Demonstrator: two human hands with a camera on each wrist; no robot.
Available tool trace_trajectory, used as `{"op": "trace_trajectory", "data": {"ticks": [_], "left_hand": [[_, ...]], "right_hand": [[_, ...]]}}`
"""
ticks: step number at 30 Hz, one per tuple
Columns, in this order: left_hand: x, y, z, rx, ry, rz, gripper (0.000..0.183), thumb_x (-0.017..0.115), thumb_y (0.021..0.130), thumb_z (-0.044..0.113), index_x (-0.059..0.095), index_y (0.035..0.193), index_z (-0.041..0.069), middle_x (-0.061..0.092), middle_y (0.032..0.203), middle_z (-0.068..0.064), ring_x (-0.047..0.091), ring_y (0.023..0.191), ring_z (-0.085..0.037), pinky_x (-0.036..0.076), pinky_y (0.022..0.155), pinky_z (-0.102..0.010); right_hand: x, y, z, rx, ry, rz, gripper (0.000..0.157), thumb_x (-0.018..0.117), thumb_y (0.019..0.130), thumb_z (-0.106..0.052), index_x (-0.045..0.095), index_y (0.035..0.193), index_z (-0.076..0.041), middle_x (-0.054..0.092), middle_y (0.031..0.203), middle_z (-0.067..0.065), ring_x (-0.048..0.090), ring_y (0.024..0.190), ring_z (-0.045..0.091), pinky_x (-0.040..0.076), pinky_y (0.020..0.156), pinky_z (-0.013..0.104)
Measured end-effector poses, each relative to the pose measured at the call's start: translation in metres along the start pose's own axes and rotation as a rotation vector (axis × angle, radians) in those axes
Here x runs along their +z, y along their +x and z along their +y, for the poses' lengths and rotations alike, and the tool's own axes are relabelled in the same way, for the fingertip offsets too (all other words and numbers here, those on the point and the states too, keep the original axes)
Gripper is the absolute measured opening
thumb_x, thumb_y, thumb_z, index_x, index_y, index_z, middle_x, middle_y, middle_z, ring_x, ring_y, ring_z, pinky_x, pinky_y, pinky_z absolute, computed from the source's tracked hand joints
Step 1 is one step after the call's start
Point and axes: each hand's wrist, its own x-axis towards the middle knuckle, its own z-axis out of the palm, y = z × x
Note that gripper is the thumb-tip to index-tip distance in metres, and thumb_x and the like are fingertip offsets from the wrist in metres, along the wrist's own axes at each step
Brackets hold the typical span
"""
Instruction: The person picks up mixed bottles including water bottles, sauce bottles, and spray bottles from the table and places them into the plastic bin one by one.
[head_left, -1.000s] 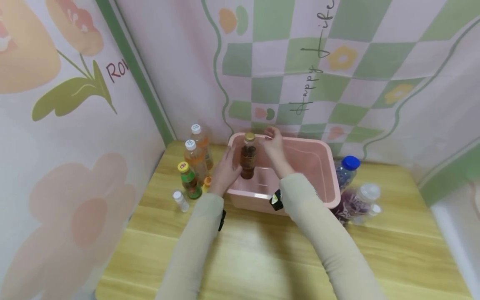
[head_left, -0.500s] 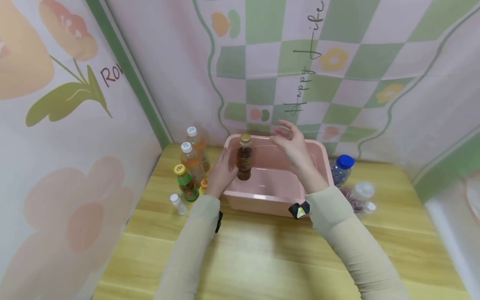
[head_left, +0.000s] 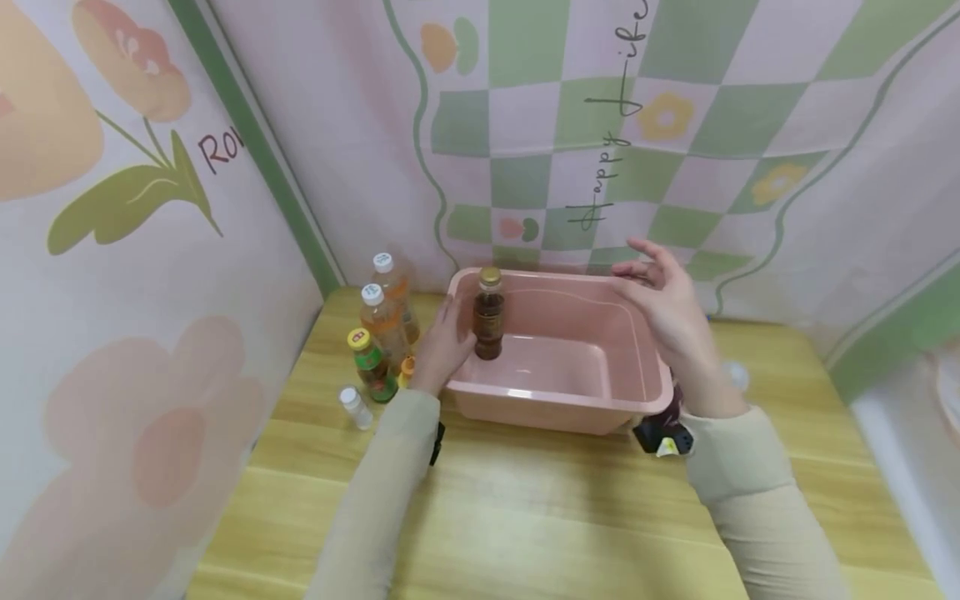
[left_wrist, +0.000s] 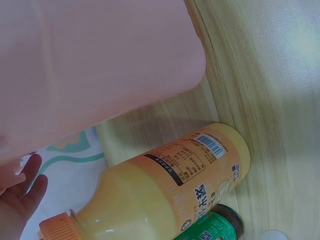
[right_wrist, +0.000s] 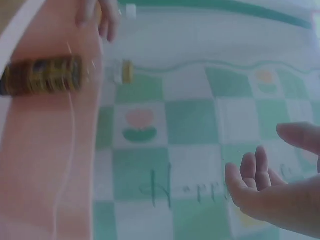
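Observation:
A pink plastic tub (head_left: pixel 540 404) stands on the wooden table. Inside its left end, a dark brown bottle with a gold cap (head_left: pixel 489 325) stands upright; the right wrist view shows its printed label too. My left hand (head_left: pixel 442 354) lies over the tub's left rim with fingers extended, close beside the bottle. Above the tub's right end is my right hand (head_left: pixel 671 321), raised with its fingers spread and bent a little, holding nothing. In the left wrist view, a juice bottle with an orange cap (left_wrist: pixel 170 185) stands just outside the tub.
Left of the tub are two white-capped bottles (head_left: pixel 384 321), a green-labelled bottle with a yellow cap (head_left: pixel 372 367) and a small white-capped vial (head_left: pixel 356 408). Containers at the right are mostly hidden by my right arm; one clear lid (head_left: pixel 738 375) shows. A patterned curtain (head_left: pixel 525 167) hangs behind.
My right hand has moved right, from beside the brown bottle to over the tub's right end. My left hand and the bottle have stayed in place.

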Motion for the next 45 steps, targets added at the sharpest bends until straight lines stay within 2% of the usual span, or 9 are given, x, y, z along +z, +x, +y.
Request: {"op": "trace_trajectory", "data": {"ticks": [3, 6, 12, 16, 23, 27, 31, 36, 45], "left_hand": [[0.0, 0.0, 0.0, 0.003, -0.001, 0.006, 0.073, 0.057, 0.091, 0.024, 0.019, 0.153, 0.022, 0.017, 0.161, -0.007, 0.048, 0.13, -0.034, 0.043, 0.107, -0.047], [0.001, 0.0, 0.001, 0.003, -0.001, 0.007, 0.074, 0.057, 0.091, 0.024, 0.019, 0.153, 0.023, 0.016, 0.162, -0.006, 0.047, 0.132, -0.033, 0.043, 0.108, -0.047], [0.0, 0.0, 0.0, -0.004, -0.003, 0.0, 0.072, 0.056, 0.091, 0.024, 0.019, 0.153, 0.023, 0.015, 0.162, -0.005, 0.045, 0.134, -0.033, 0.04, 0.11, -0.047], [-0.001, -0.001, 0.0, -0.001, -0.007, 0.001, 0.073, 0.056, 0.091, 0.024, 0.018, 0.154, 0.022, 0.015, 0.162, -0.005, 0.045, 0.133, -0.034, 0.041, 0.109, -0.048], [0.0, 0.0, 0.0, -0.005, -0.015, 0.001, 0.076, 0.056, 0.09, 0.023, 0.016, 0.154, 0.021, 0.016, 0.162, -0.006, 0.041, 0.137, -0.032, 0.039, 0.111, -0.047], [0.0, 0.001, 0.0, 0.0, -0.027, 0.0, 0.076, 0.056, 0.09, 0.023, 0.015, 0.154, 0.02, 0.017, 0.161, -0.007, 0.039, 0.138, -0.032, 0.037, 0.112, -0.048], [0.0, 0.001, -0.001, -0.006, -0.022, -0.003, 0.076, 0.056, 0.091, 0.023, 0.014, 0.154, 0.02, 0.017, 0.161, -0.007, 0.041, 0.137, -0.032, 0.038, 0.112, -0.047], [0.0, 0.002, 0.0, -0.017, -0.022, -0.009, 0.076, 0.056, 0.091, 0.023, 0.014, 0.154, 0.021, 0.016, 0.162, -0.006, 0.041, 0.137, -0.032, 0.039, 0.111, -0.047], [0.001, 0.003, -0.001, -0.026, -0.024, -0.013, 0.076, 0.057, 0.092, 0.024, 0.014, 0.154, 0.021, 0.016, 0.162, -0.006, 0.041, 0.137, -0.032, 0.039, 0.111, -0.048]], "right_hand": [[-0.016, -0.005, 0.001, -0.059, 0.04, 0.033, 0.05, 0.061, 0.087, 0.004, 0.046, 0.131, -0.014, 0.065, 0.088, -0.013, 0.058, 0.085, 0.002, 0.049, 0.077, 0.006], [-0.032, -0.009, 0.005, -0.107, 0.12, 0.048, 0.044, 0.059, 0.087, 0.008, 0.05, 0.119, -0.021, 0.067, 0.087, -0.011, 0.06, 0.082, 0.001, 0.049, 0.075, 0.007], [-0.066, -0.016, 0.016, -0.135, 0.225, 0.085, 0.047, 0.056, 0.086, 0.014, 0.052, 0.12, -0.017, 0.07, 0.089, -0.007, 0.064, 0.083, 0.003, 0.051, 0.075, 0.008], [-0.085, -0.021, 0.023, -0.107, 0.205, 0.111, 0.049, 0.058, 0.085, 0.013, 0.051, 0.122, -0.019, 0.07, 0.092, -0.008, 0.065, 0.084, 0.001, 0.051, 0.077, 0.007], [-0.115, -0.032, 0.041, -0.059, 0.065, 0.132, 0.053, 0.059, 0.087, 0.008, 0.048, 0.13, -0.022, 0.069, 0.093, -0.016, 0.062, 0.085, -0.005, 0.045, 0.081, 0.002], [-0.13, -0.039, 0.051, 0.002, -0.059, 0.125, 0.064, 0.059, 0.09, 0.001, 0.035, 0.145, -0.02, 0.065, 0.099, -0.024, 0.057, 0.091, -0.011, 0.037, 0.096, 0.001], [-0.142, -0.043, 0.059, 0.063, -0.256, 0.098, 0.069, 0.059, 0.092, -0.008, 0.024, 0.151, -0.019, 0.059, 0.103, -0.031, 0.052, 0.096, -0.016, 0.027, 0.105, 0.001], [-0.152, -0.048, 0.064, 0.098, -0.474, 0.05, 0.069, 0.056, 0.095, -0.013, 0.019, 0.152, -0.022, 0.051, 0.108, -0.037, 0.049, 0.096, -0.02, 0.031, 0.098, -0.001], [-0.159, -0.05, 0.074, 0.085, -0.574, 0.002, 0.069, 0.057, 0.095, -0.014, 0.019, 0.152, -0.019, 0.05, 0.107, -0.038, 0.05, 0.094, -0.021, 0.039, 0.081, 0.0]]}}
